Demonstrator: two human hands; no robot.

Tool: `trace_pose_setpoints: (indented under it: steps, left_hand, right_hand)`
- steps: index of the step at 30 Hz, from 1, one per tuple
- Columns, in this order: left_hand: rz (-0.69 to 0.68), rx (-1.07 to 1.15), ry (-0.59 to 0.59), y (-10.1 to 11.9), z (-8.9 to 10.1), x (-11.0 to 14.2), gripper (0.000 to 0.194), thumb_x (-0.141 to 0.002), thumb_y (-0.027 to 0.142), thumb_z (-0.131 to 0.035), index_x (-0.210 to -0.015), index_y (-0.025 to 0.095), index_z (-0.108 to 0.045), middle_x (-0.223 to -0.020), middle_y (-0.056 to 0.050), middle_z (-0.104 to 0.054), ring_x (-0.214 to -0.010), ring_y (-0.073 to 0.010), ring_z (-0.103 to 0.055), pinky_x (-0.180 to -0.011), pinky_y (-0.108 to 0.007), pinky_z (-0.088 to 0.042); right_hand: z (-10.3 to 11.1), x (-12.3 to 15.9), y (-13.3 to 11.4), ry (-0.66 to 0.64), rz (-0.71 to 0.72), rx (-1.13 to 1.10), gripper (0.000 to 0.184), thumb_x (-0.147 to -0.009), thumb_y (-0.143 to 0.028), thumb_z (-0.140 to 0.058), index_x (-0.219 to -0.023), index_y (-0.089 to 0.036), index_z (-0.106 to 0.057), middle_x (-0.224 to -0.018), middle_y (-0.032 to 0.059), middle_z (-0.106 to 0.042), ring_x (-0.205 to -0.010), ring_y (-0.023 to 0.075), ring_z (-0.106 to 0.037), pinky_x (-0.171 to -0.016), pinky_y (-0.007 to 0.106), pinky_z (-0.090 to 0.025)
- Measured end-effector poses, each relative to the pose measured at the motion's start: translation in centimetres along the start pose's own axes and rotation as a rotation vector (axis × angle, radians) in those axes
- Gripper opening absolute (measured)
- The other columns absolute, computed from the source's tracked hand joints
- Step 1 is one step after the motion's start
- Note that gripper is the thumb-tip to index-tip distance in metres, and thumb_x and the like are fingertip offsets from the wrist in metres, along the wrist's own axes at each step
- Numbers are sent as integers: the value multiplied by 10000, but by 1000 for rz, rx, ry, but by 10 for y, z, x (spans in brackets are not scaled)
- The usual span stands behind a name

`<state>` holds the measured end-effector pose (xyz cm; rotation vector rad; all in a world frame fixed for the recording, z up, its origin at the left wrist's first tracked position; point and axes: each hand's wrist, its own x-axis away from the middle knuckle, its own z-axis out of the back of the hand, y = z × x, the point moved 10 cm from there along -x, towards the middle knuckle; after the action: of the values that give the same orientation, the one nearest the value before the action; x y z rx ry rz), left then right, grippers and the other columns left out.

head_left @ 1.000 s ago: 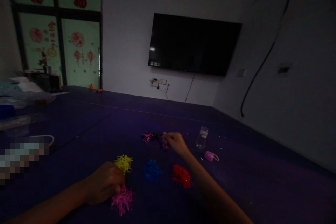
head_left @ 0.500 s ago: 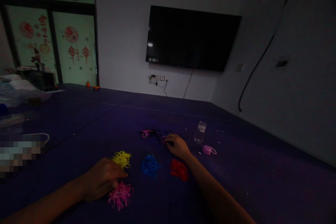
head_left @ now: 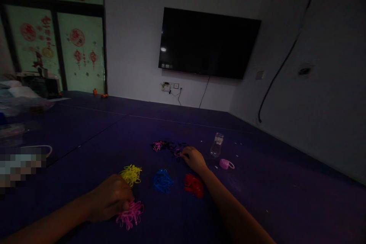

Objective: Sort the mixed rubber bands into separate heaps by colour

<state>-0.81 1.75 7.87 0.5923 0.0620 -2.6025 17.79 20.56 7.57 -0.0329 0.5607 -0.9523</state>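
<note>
My left hand point(head_left: 112, 197) is closed, its fingers curled down at the edge of a pile of pink rubber bands point(head_left: 130, 215); whatever is between the fingertips is hidden. Just beyond it lies a pile of yellow rubber bands point(head_left: 131, 175). Farther out, my right hand point(head_left: 193, 159) pinches at pink rubber bands point(head_left: 177, 153) among loose black ones. A mixed black and pink heap point(head_left: 158, 145) spreads to its left. Blue rubber bands point(head_left: 162, 180) lie between my hands, and red ones point(head_left: 193, 185) sit beside my right wrist.
Right of my right hand, a clear bottle point(head_left: 217, 145) stands near a pink cap with a loop point(head_left: 224, 164). White scraps dot the purple surface point(head_left: 286, 206). Plastic bags point(head_left: 21, 97) and a clear container point(head_left: 13, 131) are at the left. A television point(head_left: 210, 42) hangs on the wall.
My left hand's index finger, stretched out before, has curled in toward the thumb at the pink pile. My right hand stays near the mixed bands with only a small shift.
</note>
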Motion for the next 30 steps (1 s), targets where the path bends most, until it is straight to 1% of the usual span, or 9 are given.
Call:
trace_pose_setpoints:
  steps: [5, 8, 10, 17, 21, 24, 27, 30]
  left_hand:
    - [18, -1, 15, -2, 5, 1, 684, -939, 516, -19, -798, 186, -601, -587, -29, -566, -534, -150, -510, -581, -258, -397]
    - [29, -13, 23, -5, 7, 2, 667, -938, 520, -28, -840, 194, -602, -632, -34, -591, -574, -155, -531, -609, -258, -411]
    - [23, -11, 22, -5, 7, 2, 660, -941, 511, -27, -851, 196, -600, -639, -35, -596, -573, -155, -534, -599, -256, -411]
    - [-8, -4, 33, -3, 10, 0, 612, -956, 485, -55, -872, 195, -587, -658, -34, -611, -577, -153, -551, -580, -257, -408]
    - [-14, -19, 32, -2, 10, 0, 628, -957, 475, -42, -861, 190, -593, -655, -36, -611, -577, -151, -551, -588, -252, -417]
    - [-9, -17, 25, -4, 9, 1, 626, -957, 477, -49, -875, 186, -597, -661, -36, -612, -592, -148, -557, -599, -245, -424]
    - [-4, -13, 30, -4, 9, 1, 629, -957, 480, -46, -883, 183, -597, -671, -39, -618, -597, -149, -563, -601, -245, -429]
    - [-6, -11, 29, -4, 11, 1, 621, -957, 483, -55, -893, 187, -597, -678, -38, -624, -600, -151, -568, -600, -246, -431]
  right_hand:
    - [5, -1, -1, 40, -16, 39, 188, -837, -192, -469, -812, -197, -656, -920, 59, -659, -929, 188, -568, -821, 282, -414]
    - [12, -1, -1, 99, -22, 8, 184, -851, -216, -465, -846, -190, -647, -958, 65, -648, -942, 188, -561, -833, 286, -415]
    - [13, -1, -2, 110, -5, -16, 183, -856, -232, -471, -855, -197, -650, -998, 63, -638, -950, 185, -557, -835, 286, -417]
    - [-1, -2, -13, -1, 109, 3, 177, -850, -229, -498, -850, -219, -676, -1088, 47, -609, -987, 188, -536, -852, 297, -412]
    - [-2, -4, -20, -57, 135, 73, 189, -847, -191, -483, -837, -199, -672, -1095, 60, -603, -1013, 190, -518, -875, 303, -392]
    - [-3, -5, -21, -83, 115, 123, 176, -837, -158, -477, -843, -179, -652, -1081, 71, -602, -1018, 185, -515, -888, 301, -379]
    - [-2, -6, -15, -52, 67, 141, 162, -852, -168, -462, -856, -172, -624, -1088, 79, -594, -1021, 186, -516, -902, 316, -368]
    - [1, -5, -5, 35, 24, 118, 155, -873, -197, -442, -867, -178, -596, -1092, 87, -589, -1031, 199, -517, -900, 343, -372]
